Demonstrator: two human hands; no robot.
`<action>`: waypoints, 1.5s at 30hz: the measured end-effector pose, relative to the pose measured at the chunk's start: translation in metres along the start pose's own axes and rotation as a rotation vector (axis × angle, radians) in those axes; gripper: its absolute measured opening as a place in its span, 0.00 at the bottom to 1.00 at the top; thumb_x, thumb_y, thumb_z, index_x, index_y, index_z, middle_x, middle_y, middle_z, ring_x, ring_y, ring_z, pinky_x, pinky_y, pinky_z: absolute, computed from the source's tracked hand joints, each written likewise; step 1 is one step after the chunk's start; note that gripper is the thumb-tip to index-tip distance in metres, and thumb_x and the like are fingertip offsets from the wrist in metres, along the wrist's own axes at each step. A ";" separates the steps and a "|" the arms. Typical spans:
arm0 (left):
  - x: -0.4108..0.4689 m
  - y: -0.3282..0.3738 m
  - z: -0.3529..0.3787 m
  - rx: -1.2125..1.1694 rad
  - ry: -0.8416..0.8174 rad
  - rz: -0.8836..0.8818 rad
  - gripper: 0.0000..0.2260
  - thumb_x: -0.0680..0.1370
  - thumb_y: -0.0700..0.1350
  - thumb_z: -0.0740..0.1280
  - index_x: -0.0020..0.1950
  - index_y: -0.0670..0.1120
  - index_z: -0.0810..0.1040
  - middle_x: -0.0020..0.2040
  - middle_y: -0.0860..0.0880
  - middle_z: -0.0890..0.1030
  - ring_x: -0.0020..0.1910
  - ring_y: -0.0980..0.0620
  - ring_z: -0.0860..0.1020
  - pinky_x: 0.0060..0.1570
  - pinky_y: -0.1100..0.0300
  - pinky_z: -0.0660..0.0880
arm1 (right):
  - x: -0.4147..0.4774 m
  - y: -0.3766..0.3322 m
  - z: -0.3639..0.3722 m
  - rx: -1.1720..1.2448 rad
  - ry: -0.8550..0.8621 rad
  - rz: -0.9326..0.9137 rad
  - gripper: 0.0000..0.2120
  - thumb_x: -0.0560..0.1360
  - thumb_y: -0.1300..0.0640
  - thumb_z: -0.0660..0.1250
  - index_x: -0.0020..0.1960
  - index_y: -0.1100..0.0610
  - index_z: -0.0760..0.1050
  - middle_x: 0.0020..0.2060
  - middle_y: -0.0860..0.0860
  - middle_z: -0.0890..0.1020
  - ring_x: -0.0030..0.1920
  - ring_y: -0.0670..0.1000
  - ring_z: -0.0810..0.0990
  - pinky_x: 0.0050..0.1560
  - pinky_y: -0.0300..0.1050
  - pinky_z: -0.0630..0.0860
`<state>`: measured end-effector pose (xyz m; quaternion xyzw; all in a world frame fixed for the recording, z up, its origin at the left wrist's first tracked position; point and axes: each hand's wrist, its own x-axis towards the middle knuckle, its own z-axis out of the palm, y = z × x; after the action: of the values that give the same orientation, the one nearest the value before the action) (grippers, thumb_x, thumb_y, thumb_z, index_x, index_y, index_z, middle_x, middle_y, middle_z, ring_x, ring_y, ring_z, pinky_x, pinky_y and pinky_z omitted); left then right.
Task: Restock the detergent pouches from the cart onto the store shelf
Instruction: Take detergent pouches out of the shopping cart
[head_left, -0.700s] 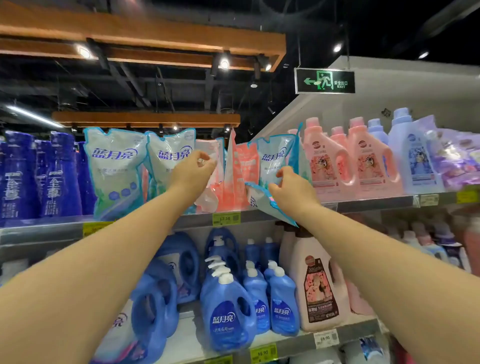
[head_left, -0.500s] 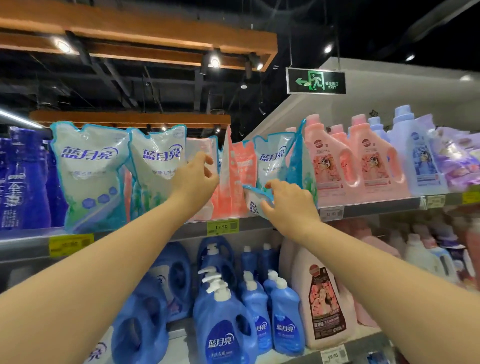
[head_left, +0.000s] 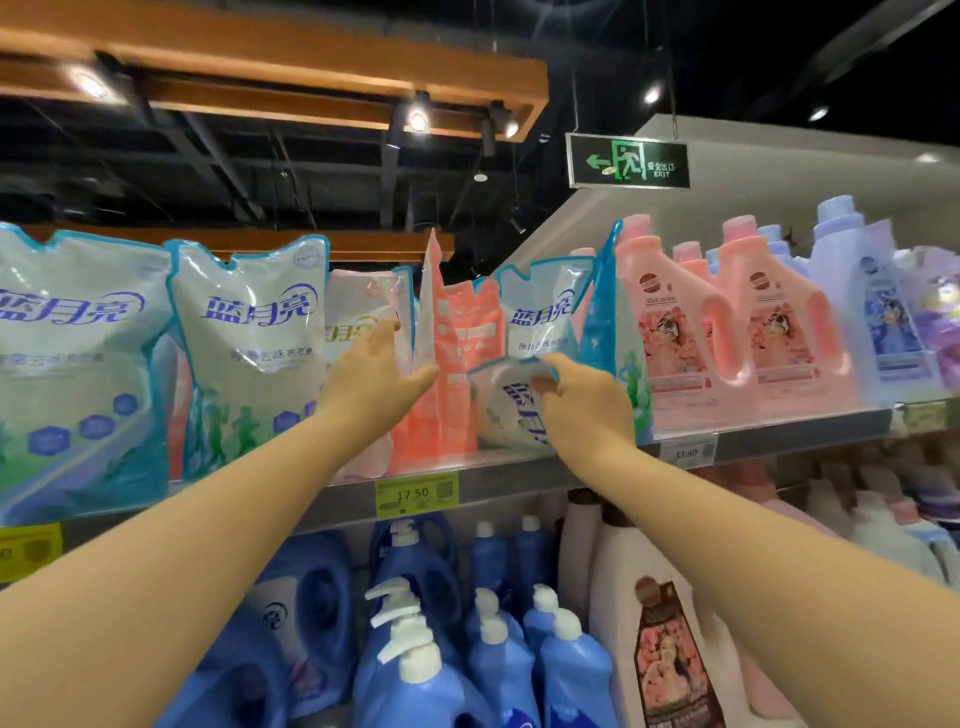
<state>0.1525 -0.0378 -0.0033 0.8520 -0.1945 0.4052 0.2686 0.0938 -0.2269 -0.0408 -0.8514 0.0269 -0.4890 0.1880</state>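
Upright pouches (head_left: 249, 353) and pink bottles (head_left: 670, 332) crowd the shelf (head_left: 519, 470); right hand (head_left: 582, 400) fingers pinch a folded pouch (head_left: 506, 402), now lower; left hand (head_left: 376, 382), open, presses coral pouches (head_left: 457, 364)

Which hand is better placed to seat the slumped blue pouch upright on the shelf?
Right. The right hand already pinches the folded top of the slumped pouch. The left hand lies open against the pink pouches, seemingly holding the gap.

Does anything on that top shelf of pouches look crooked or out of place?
Yes. The blue-and-white pouch in the right hand is slumped and folded over, not upright like its neighbours. Beside the left hand, a pale pouch stands edge-on.
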 end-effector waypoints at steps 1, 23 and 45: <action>0.004 0.003 0.001 -0.019 0.027 0.007 0.30 0.75 0.54 0.66 0.72 0.46 0.60 0.68 0.43 0.69 0.65 0.43 0.70 0.61 0.49 0.69 | 0.011 0.004 -0.004 0.020 0.025 0.028 0.11 0.79 0.58 0.56 0.56 0.55 0.76 0.47 0.57 0.81 0.46 0.59 0.76 0.40 0.45 0.68; 0.030 0.106 0.032 -0.991 -0.401 0.077 0.23 0.72 0.46 0.72 0.64 0.47 0.69 0.54 0.45 0.81 0.48 0.50 0.82 0.49 0.57 0.80 | 0.129 -0.019 -0.095 0.074 0.430 -0.163 0.09 0.76 0.51 0.65 0.55 0.51 0.77 0.51 0.48 0.81 0.51 0.51 0.78 0.49 0.45 0.72; -0.026 0.008 -0.048 -1.002 0.075 -0.213 0.14 0.68 0.31 0.71 0.51 0.41 0.79 0.44 0.42 0.84 0.40 0.45 0.82 0.45 0.54 0.81 | 0.089 -0.045 0.016 1.013 0.033 0.331 0.37 0.74 0.33 0.56 0.75 0.55 0.58 0.70 0.53 0.68 0.71 0.56 0.66 0.69 0.53 0.61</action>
<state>0.1044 -0.0112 0.0040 0.6187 -0.2669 0.2631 0.6905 0.1475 -0.2006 0.0410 -0.6307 -0.0757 -0.4177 0.6496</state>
